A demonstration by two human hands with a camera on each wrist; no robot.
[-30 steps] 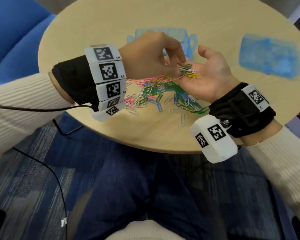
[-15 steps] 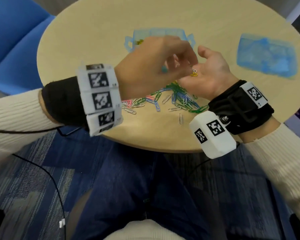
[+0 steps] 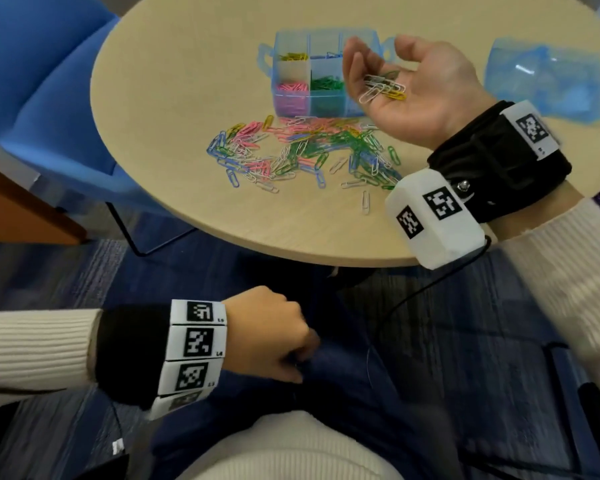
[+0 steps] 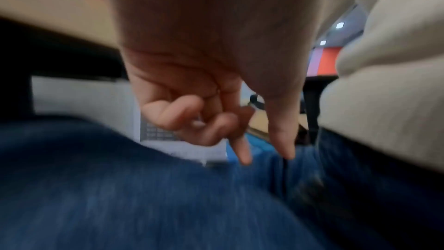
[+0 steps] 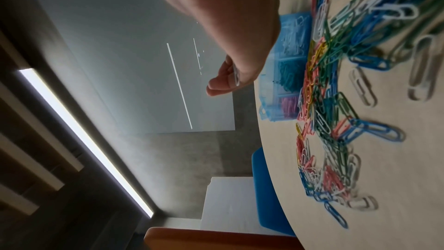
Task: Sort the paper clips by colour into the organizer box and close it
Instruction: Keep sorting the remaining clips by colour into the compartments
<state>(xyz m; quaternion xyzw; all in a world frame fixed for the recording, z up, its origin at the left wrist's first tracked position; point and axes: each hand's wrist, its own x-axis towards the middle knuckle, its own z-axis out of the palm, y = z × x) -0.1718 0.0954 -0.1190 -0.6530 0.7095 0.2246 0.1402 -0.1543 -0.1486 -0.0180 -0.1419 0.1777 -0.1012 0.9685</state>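
The clear blue organizer box (image 3: 291, 98) stands open at the back of the round table, with yellow, pink, green and blue clips in separate compartments. A mixed pile of paper clips (image 3: 302, 150) lies just in front of it, also visible in the right wrist view as the pile (image 5: 336, 83) beside the box (image 5: 288, 45). My right hand (image 3: 378, 60) hovers palm up over the box's right end, cupped, with several white, yellow and green clips (image 3: 383, 86) lying in the palm. My left hand (image 3: 302, 362) is down on my lap, thumb and index (image 4: 246, 157) pointing at the jeans, other fingers curled, holding nothing visible.
The box's blue lid (image 3: 548, 81) lies at the far right of the table. A blue chair (image 3: 49, 98) stands to the left. The table's near edge (image 3: 291, 244) is above my knees, and a cable hangs from my right wrist.
My left hand left the right palm, where it was picking at clips, and dropped to my lap. The right hand rose slightly toward the box, still carrying clips.
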